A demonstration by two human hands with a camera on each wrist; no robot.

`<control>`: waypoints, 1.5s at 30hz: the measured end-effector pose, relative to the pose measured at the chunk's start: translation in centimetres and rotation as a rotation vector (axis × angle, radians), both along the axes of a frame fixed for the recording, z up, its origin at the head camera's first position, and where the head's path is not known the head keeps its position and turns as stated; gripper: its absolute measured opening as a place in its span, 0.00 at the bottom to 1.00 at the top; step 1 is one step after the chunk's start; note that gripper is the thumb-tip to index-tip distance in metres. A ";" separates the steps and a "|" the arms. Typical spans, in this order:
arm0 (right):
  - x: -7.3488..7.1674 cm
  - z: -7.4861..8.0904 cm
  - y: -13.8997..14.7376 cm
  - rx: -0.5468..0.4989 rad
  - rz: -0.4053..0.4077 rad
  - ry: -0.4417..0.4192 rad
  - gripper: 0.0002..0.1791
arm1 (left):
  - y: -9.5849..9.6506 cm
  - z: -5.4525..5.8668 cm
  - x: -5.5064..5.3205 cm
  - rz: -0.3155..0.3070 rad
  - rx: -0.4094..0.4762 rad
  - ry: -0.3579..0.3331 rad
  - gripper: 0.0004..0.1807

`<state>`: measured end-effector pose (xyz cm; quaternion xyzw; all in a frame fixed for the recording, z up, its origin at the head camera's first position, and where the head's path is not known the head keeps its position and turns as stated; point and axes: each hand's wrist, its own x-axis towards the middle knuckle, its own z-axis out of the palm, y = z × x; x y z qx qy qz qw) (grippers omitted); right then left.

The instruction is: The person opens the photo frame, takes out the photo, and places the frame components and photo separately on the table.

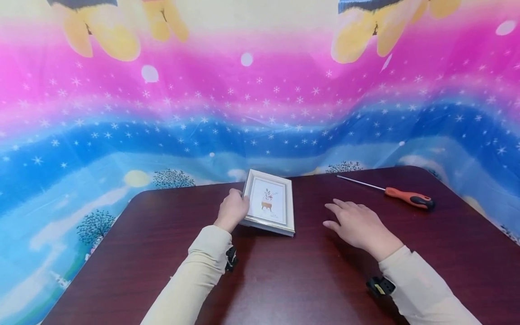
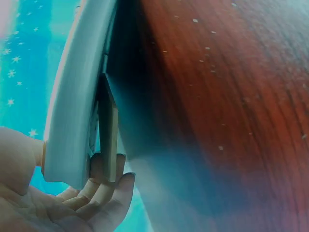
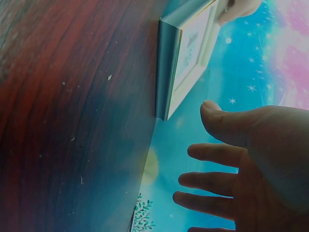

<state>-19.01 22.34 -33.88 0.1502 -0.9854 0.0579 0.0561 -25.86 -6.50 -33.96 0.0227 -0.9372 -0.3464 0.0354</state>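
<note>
A cream picture frame (image 1: pixel 268 203) holding a print of a potted plant tilts above the table, its face toward the head camera. My left hand (image 1: pixel 233 209) grips its left side. In the left wrist view, the thumb is on the front of the picture frame (image 2: pixel 77 106), and the fingers reach behind around its back stand (image 2: pixel 110 130). To the right of it, my right hand (image 1: pixel 361 225) hovers over the table with fingers extended, touching nothing. The right wrist view shows that hand (image 3: pixel 251 164) spread, apart from the picture frame (image 3: pixel 166 72).
A screwdriver (image 1: pixel 408 197) with an orange and black handle lies at the right rear of the dark red wooden table (image 1: pixel 284 280). Behind the table hangs a colourful cloth (image 1: pixel 252 99) with snowflakes. Each wrist wears a black strap.
</note>
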 end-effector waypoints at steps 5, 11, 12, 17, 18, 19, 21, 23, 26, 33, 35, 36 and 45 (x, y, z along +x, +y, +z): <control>0.0 0.0 0.0 0.003 -0.003 -0.002 0.30 | 0.1 0.6 -0.1 -0.010 0.052 0.010 0.23; 0.0 0.1 0.0 -0.003 0.003 0.003 0.29 | 0.4 1.8 0.2 -0.036 0.087 0.035 0.24; 0.0 0.1 0.0 -0.004 0.004 0.004 0.29 | 0.4 2.0 0.2 -0.041 0.091 0.040 0.24; 0.0 0.1 0.0 -0.003 0.011 0.008 0.29 | 0.8 2.7 0.5 -0.065 0.066 0.109 0.23; 0.0 0.1 0.0 -0.002 0.011 0.007 0.29 | 0.9 2.8 0.5 -0.065 0.052 0.124 0.23; 0.0 0.1 0.0 -0.002 0.012 0.006 0.29 | 1.0 2.9 0.5 -0.063 0.040 0.137 0.22; 0.0 0.1 0.0 -0.002 0.012 0.003 0.29 | 1.1 3.1 0.5 -0.055 0.020 0.154 0.22; 0.0 0.1 0.0 -0.001 0.011 -0.001 0.29 | 1.2 3.2 0.4 -0.049 0.013 0.164 0.22; 0.1 0.1 0.0 0.000 0.009 -0.004 0.29 | 1.3 3.4 0.4 -0.051 0.020 0.171 0.22; 0.0 0.0 0.1 -0.001 0.012 -0.001 0.29 | 1.7 4.0 0.6 -0.056 0.008 0.201 0.21; 0.0 0.0 0.0 -0.001 0.008 -0.007 0.29 | 1.9 4.2 0.6 -0.062 -0.010 0.216 0.20; 0.0 0.0 0.0 0.000 0.006 -0.010 0.29 | 2.0 4.3 0.6 -0.064 -0.028 0.232 0.20; -0.1 -0.1 0.0 0.003 0.004 -0.012 0.30 | 2.6 5.0 0.9 -0.089 -0.130 0.311 0.17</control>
